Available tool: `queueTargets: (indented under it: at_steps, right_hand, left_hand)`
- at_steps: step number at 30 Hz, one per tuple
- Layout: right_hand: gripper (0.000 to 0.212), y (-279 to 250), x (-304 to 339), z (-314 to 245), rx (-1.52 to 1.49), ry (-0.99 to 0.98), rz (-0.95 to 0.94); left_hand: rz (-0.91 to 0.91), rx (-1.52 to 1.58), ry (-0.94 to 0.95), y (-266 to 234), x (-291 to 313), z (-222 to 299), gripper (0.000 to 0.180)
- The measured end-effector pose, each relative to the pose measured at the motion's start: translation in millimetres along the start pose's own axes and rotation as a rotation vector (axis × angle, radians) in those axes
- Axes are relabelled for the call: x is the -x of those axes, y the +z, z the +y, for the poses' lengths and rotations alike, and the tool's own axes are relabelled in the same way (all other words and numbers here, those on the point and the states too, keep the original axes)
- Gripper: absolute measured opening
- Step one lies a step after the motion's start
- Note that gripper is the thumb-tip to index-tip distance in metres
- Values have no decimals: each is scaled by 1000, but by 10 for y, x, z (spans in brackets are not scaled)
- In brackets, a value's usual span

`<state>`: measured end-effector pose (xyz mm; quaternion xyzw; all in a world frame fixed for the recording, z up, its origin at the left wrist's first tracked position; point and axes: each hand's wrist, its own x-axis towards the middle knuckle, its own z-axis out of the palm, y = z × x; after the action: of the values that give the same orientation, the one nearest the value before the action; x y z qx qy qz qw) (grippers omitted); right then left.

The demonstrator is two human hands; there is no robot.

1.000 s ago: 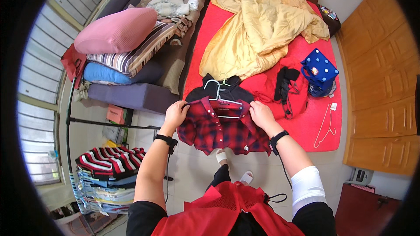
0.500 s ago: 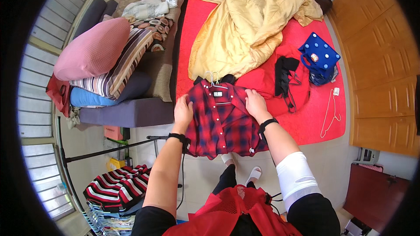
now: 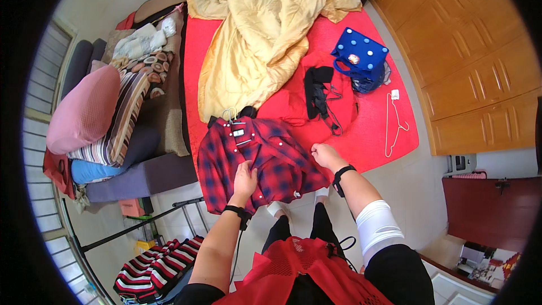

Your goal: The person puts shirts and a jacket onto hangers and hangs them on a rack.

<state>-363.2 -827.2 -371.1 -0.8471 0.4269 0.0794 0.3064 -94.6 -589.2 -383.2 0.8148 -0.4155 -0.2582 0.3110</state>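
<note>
A red and navy plaid shirt [image 3: 271, 161] is spread front up at the near edge of the bed [image 3: 206, 39], with its collar pointed away from the person and its lower part hung past the mattress edge, above the floor. A pale hanger [image 3: 244, 142] is seen inside the open collar, and a dark cloth [image 3: 248, 112] is partly covered just beyond it. The left hand [image 3: 245, 179] is laid over the shirt front beside the button strip, its fingers loosely bent and partly parted; whether any fabric is pinched there cannot be told. The right hand [image 3: 327, 155] is placed at the shirt's right-hand side, its fingers curled in toward the palm; whether the edge of the cloth is gripped is hidden. Past the right hand, a black strappy garment [image 3: 319, 93] is rested on a crumpled red cloth [image 3: 291, 107], and a blue dotted bag [image 3: 361, 51] is set just beside them. A second hanger [image 3: 387, 127] is laid flat near the bed's right edge. The far part of the bed is covered by a rumpled yellow quilt [image 3: 257, 31]. To the left, a pink pillow [image 3: 84, 113] is stacked on a striped cushion [image 3: 121, 135], and a striped garment [image 3: 158, 271] is seen below the rack [image 3: 135, 229].
</note>
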Motion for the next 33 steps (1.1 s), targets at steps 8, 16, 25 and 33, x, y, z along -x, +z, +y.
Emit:
queueTargets:
  at_steps: [8, 16, 25, 33]
  right_hand:
    - [19, -169, 151, 984, -156, 100, -14]
    - [22, -243, -15, 1601, -353, 116, -10]
    - [21, -366, 501, 2524, -449, 18, -98]
    - [20, -393, 817, 3162, -623, 174, -142]
  left_hand:
    - [-44, 77, 84, 480, -142, 807, 36]
    - [-80, 49, 97, 1329, -739, 1453, 37]
    - [-117, -30, -40, 2493, -1718, 1676, 62]
    - [-84, -135, -241, 3054, -2418, 1560, 46]
